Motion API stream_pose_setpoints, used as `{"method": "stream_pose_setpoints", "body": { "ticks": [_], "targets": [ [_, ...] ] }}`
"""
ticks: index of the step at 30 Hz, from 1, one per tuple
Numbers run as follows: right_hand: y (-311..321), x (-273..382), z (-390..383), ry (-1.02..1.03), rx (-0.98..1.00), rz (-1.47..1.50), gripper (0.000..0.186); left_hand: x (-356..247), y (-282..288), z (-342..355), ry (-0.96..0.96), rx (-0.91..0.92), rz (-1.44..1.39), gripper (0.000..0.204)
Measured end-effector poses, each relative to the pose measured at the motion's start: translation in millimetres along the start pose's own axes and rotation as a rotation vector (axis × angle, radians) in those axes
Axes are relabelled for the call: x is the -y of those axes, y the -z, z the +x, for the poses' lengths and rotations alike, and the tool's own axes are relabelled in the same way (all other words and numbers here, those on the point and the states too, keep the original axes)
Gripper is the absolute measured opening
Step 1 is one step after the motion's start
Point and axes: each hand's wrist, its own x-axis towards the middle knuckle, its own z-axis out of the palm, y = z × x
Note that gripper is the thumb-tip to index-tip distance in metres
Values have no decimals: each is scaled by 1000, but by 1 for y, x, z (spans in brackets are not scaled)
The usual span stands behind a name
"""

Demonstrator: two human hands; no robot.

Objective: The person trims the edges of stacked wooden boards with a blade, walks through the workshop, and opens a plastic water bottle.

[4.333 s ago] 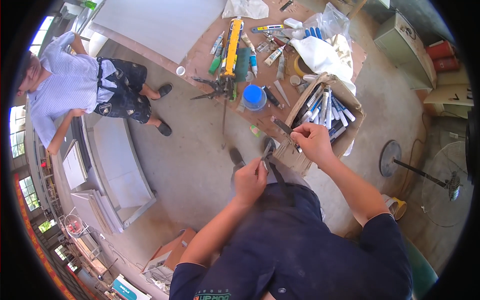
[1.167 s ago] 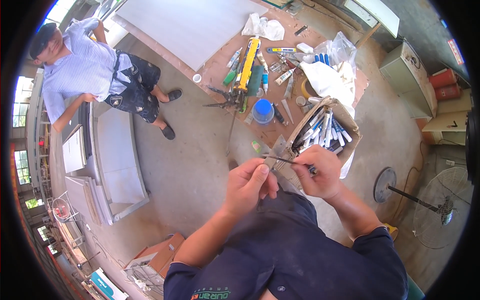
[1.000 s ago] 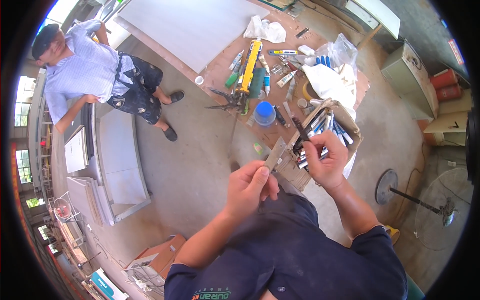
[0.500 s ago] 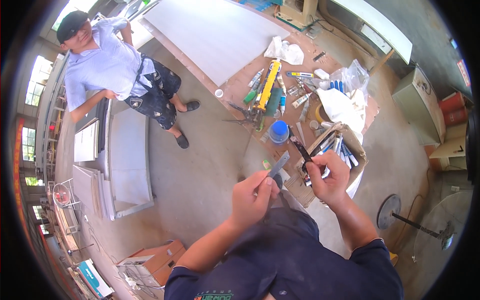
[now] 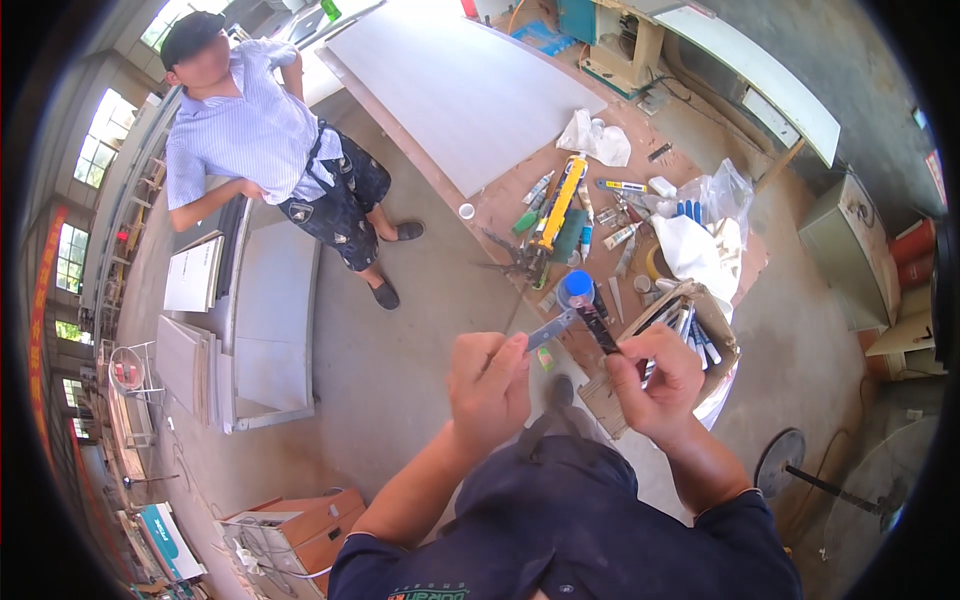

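My left hand (image 5: 488, 388) is closed round a flat grey metal strip (image 5: 548, 329), which points up and to the right. In my right hand (image 5: 658, 382) is a dark, narrow tool (image 5: 597, 330), pinched between thumb and fingers and slanting up to the left. The far ends of strip and tool meet or overlap in front of me; whether they touch I cannot tell. Just beyond them stands a jar with a blue lid (image 5: 578, 284), partly hidden by the tool. Close to my right hand is a cardboard box (image 5: 722, 368) holding several pens or tubes.
On the brown table (image 5: 490, 205) lie a large white panel (image 5: 465, 90), a yellow caulking gun (image 5: 562, 200), tubes, a white cloth (image 5: 690, 250) and a plastic bag (image 5: 730, 190). A person (image 5: 255, 130) stands at the left beside a grey cart (image 5: 275, 310). A fan's round base (image 5: 780, 462) is at the right.
My hands have brought the metal strip and the dark tool together at their far ends. My left hand has moved slightly left and its strip now lies flatter. The view has shifted a little.
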Motion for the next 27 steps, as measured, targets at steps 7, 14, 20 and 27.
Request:
{"method": "stream_pose_setpoints", "body": {
  "ticks": [7, 14, 20, 27],
  "targets": [
    [-24, 4, 13, 176, 89, -158, 12, -8, 2, -4, 587, -91, -319, 16],
    [-41, 8, 12, 156, 178, -173, 10, -6, 22, -12, 1110, 51, -892, 33],
    [-46, 4, 7, 149, 176, -153, 10, -5, 32, -21, 1201, 271, -1248, 40],
    [-49, 8, -1, 68, 257, -167, 9, 0, 31, -24, 1156, 354, -992, 16]
  ]
}}
